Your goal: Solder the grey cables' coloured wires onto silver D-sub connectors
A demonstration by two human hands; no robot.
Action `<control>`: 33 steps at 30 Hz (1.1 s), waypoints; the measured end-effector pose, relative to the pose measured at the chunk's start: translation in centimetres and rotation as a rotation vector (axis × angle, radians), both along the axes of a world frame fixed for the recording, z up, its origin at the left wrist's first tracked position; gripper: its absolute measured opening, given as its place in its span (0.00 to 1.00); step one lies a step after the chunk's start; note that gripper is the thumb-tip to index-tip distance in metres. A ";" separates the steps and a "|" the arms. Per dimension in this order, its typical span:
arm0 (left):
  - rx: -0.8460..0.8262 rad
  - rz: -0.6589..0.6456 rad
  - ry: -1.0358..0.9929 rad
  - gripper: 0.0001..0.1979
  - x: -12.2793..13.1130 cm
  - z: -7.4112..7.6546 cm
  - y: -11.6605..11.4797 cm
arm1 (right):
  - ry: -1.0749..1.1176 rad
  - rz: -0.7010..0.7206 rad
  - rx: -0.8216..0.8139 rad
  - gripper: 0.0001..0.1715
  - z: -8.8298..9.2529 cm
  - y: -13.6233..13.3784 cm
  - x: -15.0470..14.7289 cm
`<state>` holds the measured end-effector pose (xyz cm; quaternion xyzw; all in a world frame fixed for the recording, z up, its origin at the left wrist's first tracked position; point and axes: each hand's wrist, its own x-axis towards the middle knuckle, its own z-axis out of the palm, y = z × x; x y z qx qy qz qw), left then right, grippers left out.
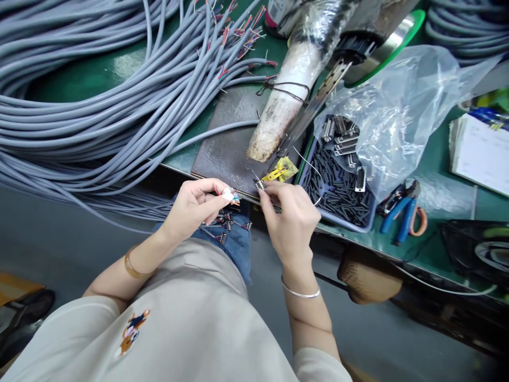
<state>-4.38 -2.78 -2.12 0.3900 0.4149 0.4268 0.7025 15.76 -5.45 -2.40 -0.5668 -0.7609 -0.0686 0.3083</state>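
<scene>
My left hand (202, 204) is closed in a pinch on the thin coloured wires (236, 199) of a cable end. Something white covers one fingertip or lies at it. Between thumb and forefinger, my right hand (290, 215) grips a small metal connector (259, 184) at the front edge of a dark plate (226, 143). A short gap separates the wires from the connector. Just beyond the right fingers lies a yellow clip-like piece (281, 170). Over my lap hang several cable ends with connectors (225, 223) fitted.
Grey cables (131, 111) cover the bench's left side. A wrapped white tube (278, 106) and a solder reel (389, 50) stand over the plate. Right of it are a blue bin (368, 220) of black sleeves and connectors, a plastic bag (417, 101), blue-handled pliers (403, 215) and paper (481, 148).
</scene>
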 end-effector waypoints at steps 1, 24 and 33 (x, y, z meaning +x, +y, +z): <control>0.002 -0.005 0.005 0.08 -0.1 0.0 -0.1 | -0.068 0.001 -0.020 0.06 0.1 0.3 -0.3; -0.016 -0.113 0.036 0.09 3.0 1.1 0.2 | 1.064 -0.020 -0.146 0.15 1.4 -1.4 2.6; -0.005 -0.142 -0.078 0.11 3.3 0.5 0.3 | 1.141 0.069 -0.310 0.16 0.4 -1.6 0.6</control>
